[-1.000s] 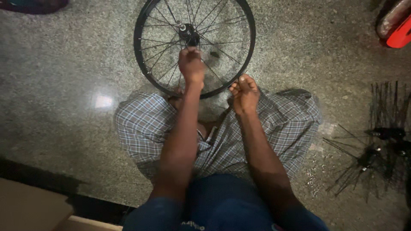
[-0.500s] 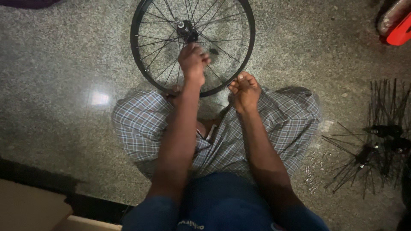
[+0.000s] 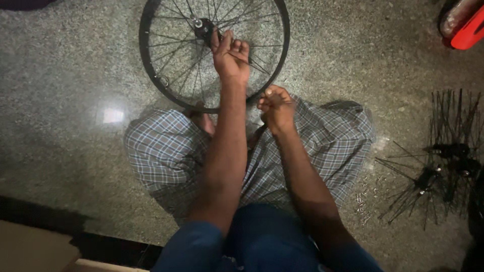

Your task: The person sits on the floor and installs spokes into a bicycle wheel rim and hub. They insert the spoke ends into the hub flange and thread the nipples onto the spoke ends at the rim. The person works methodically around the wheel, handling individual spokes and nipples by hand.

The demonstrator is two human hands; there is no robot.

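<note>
From the head view, the person is sitting on a speckled stone floor with a bicycle wheel lying flat just in front of the checked cloth over the legs. The left hand is reaching over the spokes beside the hub, its grip narrow and pinching a thin spoke, while the right hand is closing tightly at the near rim, on what cannot be told. Loose spokes and spoked hubs are lying well apart to the right, and a red object is sitting at the top right corner.
</note>
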